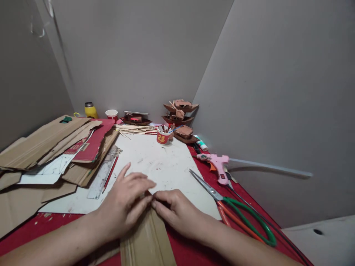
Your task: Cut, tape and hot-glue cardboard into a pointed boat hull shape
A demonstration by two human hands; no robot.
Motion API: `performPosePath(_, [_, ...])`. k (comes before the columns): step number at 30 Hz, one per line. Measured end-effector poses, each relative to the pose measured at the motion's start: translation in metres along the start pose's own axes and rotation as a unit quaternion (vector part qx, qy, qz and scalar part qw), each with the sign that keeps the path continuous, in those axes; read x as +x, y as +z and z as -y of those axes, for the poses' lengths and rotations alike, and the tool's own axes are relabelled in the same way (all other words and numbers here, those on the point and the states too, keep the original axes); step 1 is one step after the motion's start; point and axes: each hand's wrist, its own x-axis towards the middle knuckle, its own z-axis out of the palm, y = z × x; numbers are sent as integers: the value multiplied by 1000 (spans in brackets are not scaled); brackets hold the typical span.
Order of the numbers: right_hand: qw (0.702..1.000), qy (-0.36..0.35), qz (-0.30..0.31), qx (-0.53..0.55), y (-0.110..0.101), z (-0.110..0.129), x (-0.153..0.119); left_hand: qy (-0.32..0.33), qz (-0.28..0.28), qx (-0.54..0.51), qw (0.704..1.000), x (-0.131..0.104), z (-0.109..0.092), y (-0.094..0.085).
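My left hand (129, 199) is over the far end of a long cardboard strip (148, 242), its thumb and fingertips round a small dark piece. Beside it, my right hand (173, 208) pinches the same spot with thumb and forefinger. The small piece between the fingertips is mostly hidden, and I cannot make out its shape. The strip runs toward me from under both hands. Beyond them lies a white board (166, 166) with small scraps on it.
Cardboard sheets (41, 142) pile up at the left, near a ruler (101, 181) and red pencil (111, 173). Scissors (219, 195) and a pink glue gun (217, 164) lie right. Behind stand a red cup (163, 136), sticks (135, 129) and model boats (180, 114).
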Motion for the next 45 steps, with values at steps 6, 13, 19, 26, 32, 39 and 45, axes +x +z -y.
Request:
performPosePath(6, [989, 89, -105, 60, -11, -3, 5, -257, -128, -175, 942, 9, 21, -7])
performPosePath(13, [961, 134, -197, 138, -26, 3, 8, -375, 98, -488, 782, 8, 18, 10])
performPosePath(19, [960, 175, -52, 213, -23, 4, 4, -353, 41, -528, 771, 3, 16, 16])
performPosePath(26, [950, 171, -16, 260, -19, 8, 2, -370, 36, -545, 752, 4, 13, 14])
performPosePath(32, [948, 112, -89, 285, -26, 4, 4, -345, 137, -521, 768, 0, 3, 17])
performPosePath(39, [957, 112, -94, 252, -15, 6, 2, -260, 89, -317, 908, -1, -5, 26])
performPosePath(45, [966, 107, -87, 220, -8, 10, 3, -244, 84, -251, 933, 0, -13, 28])
